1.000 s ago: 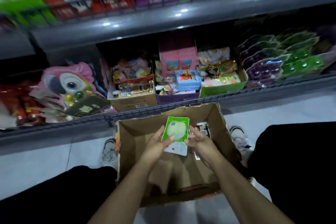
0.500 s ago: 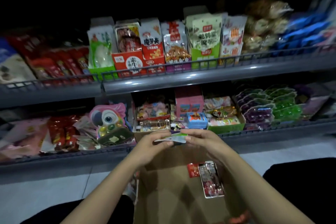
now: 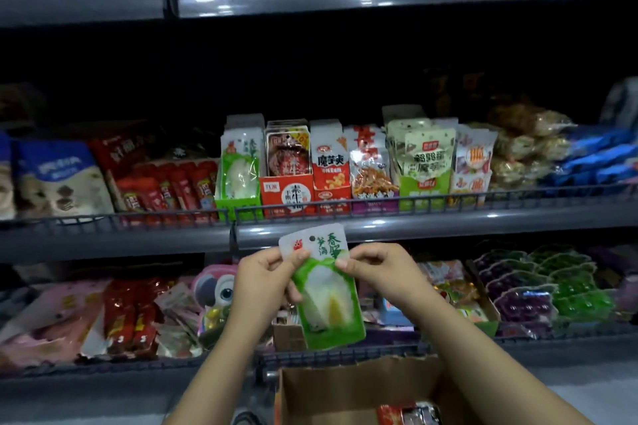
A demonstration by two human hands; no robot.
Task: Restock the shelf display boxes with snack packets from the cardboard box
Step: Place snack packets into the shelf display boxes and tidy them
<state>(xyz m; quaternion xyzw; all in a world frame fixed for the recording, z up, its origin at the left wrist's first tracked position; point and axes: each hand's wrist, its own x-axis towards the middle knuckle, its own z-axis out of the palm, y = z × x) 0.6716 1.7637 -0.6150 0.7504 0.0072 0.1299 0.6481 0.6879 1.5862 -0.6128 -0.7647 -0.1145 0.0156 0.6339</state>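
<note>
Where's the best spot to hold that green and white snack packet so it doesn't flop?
Probably the flat white top strip of the green and white packet, coming from both side edges. That strip is thin and stiff-looking, while the bulgy middle holds the food. The left hand and right hand pinch it just there now, and it hangs nearly upright.

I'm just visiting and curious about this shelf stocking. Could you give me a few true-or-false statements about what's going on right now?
1. Both hands hold one green and white packet. True: the left hand and right hand pinch its sides.
2. The packet is already in a display box. False: it is held in the air, below the middle shelf.
3. A green display box on the middle shelf holds matching packets. True.
4. The cardboard box stands on the top shelf. False: it sits low, beneath the hands.
5. The cardboard box is empty. False: some packets lie inside.
</note>
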